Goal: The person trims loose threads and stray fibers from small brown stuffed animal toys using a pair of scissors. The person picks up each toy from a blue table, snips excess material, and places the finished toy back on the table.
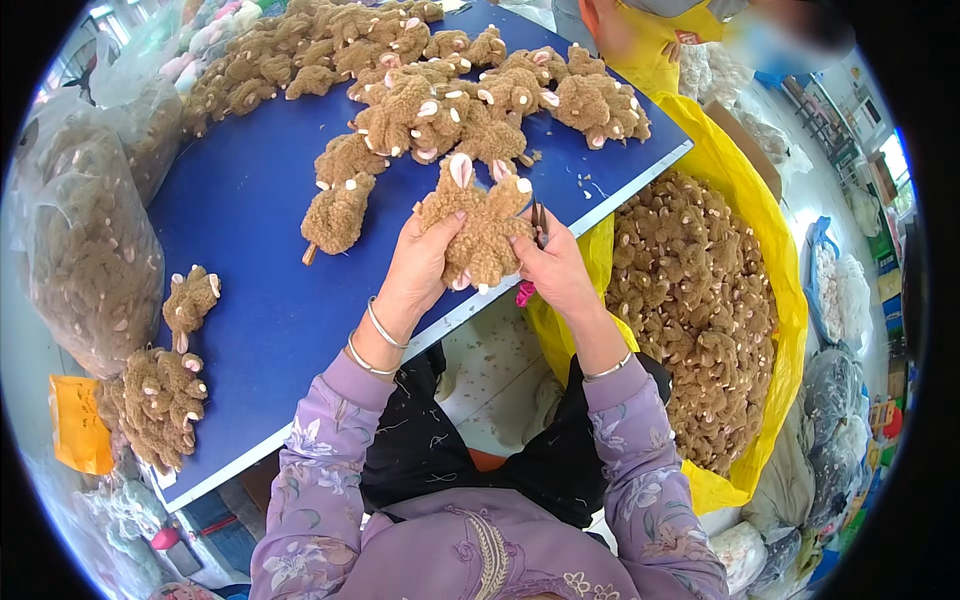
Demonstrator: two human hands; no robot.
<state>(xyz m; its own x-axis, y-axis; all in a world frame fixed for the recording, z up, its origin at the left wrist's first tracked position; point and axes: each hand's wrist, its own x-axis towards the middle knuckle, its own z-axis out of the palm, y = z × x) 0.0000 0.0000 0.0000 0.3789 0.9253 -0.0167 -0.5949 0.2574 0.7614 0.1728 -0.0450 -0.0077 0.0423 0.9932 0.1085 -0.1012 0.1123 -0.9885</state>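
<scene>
Between both hands I hold a brown fleecy plush animal piece [478,235], with pink-lined ears at its top and small white tips. My left hand [424,255] pinches its left side, thumb on top. My right hand [556,265] grips its right side and also keeps a pair of small dark-bladed snips [540,218] in the palm; a bit of pink handle shows below the fingers. Just beyond lies a heap of similar brown plush pieces [430,105] on the blue tabletop [235,250]. One single piece [338,215] rests left of the held one.
At my right, a large yellow bag [790,330] is full of small brown plush pieces. A clear plastic bag [90,220] with more stands at the left. Another small pile [160,405] sits on the table's left corner. Across the table is another person in yellow [660,40].
</scene>
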